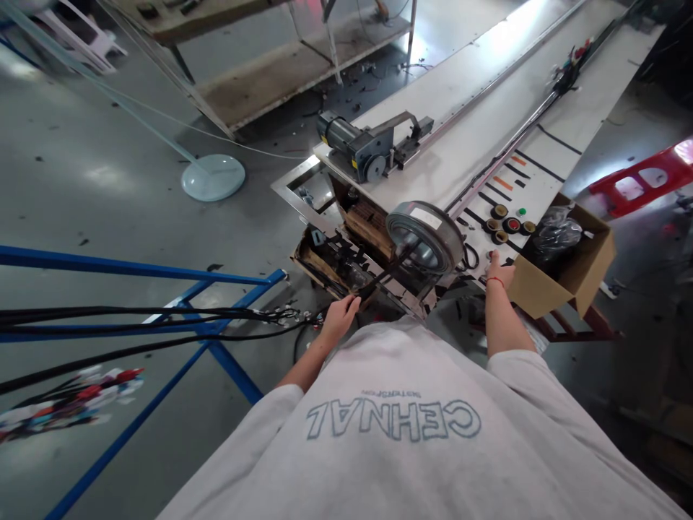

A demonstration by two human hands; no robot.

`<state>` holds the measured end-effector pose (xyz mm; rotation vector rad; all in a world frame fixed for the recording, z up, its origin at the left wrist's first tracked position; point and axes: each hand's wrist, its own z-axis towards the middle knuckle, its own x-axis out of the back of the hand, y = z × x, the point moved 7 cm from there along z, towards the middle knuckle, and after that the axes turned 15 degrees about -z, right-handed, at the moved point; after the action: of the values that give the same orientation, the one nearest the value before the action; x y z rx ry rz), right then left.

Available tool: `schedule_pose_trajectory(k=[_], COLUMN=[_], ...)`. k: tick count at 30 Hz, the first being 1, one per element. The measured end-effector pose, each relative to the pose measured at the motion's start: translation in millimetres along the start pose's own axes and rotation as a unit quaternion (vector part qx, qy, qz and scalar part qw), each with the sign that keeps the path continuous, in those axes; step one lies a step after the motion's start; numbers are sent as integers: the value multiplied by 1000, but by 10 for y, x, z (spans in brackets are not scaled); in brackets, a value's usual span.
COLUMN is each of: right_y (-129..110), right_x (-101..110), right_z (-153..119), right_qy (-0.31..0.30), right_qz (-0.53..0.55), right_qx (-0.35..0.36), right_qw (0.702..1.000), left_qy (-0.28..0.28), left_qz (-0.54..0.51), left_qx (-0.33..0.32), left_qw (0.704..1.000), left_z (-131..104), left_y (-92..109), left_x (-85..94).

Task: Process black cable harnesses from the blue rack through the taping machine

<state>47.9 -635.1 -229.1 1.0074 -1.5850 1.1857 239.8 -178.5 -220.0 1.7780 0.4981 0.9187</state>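
Observation:
My left hand (340, 318) is closed beside the front edge of an open box (306, 269) of dark parts, below the bench corner; what its fingers hold is too small to name. At the front edge of the white bench (460, 137), my right hand (499, 273) has one finger raised and the thumb apart, near a small dark red part. Between and beyond the hands stands a round metal wheel (425, 235). Tape rolls (499, 211) and a red button (514, 224) lie just past my right hand.
A motor (346, 141) sits on the bench's left side. To the right is a cardboard box (590, 271) with a plastic bag. A blue frame (232, 368) carries black cables (135, 315) at the left. Further back are a shelf (260, 87) and a round stand base (213, 178).

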Motion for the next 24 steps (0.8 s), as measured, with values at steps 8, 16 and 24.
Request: schedule_pose_trajectory(k=[8,16,24], right_y=[-1,14,16], right_x=[-7,-49,-27], right_z=[-13,31,10], right_qy=[-5,-8,-11], right_qz=[-7,-13,-7], right_qx=[5,2,-3], right_qw=[1000,1000,1000], left_qy=[-34,-23,-25], left_qz=[11,29,44], left_qx=[-42,-67,-66], left_qw=[998,997,997], left_z=[291,493,672], left_y=[207,337,430], left_x=[-319,-572,-676])
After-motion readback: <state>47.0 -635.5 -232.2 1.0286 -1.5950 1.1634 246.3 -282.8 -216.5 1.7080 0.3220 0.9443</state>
